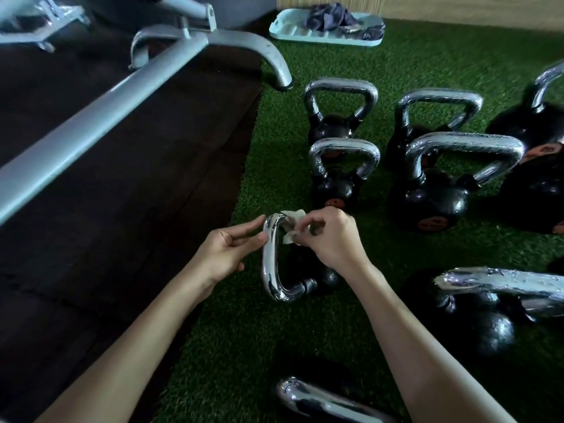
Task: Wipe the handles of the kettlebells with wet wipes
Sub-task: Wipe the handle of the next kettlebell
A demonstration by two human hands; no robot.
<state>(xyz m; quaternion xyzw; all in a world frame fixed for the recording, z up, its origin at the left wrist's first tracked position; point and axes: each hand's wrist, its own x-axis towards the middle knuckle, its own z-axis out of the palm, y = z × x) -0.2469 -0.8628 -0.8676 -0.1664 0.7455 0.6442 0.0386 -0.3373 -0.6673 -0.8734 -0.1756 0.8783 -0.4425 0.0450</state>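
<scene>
While our right grip (329,239) pinches the small crumpled white wet wipe (292,228) against the upper bend of the shiny chrome handle (270,261), our left grip (227,248), fingers almost straight, only touches the outer side of this handle and closes on nothing. The small black kettlebell (328,277) lies tipped on the green artificial turf (244,331), just beside the dark rubber mat (122,209). We judge that the bell can roll away, because fingertips alone steady it. The wipe, held by a small pinch, can also slip or bunch, so the lower bend would be missed.
</scene>
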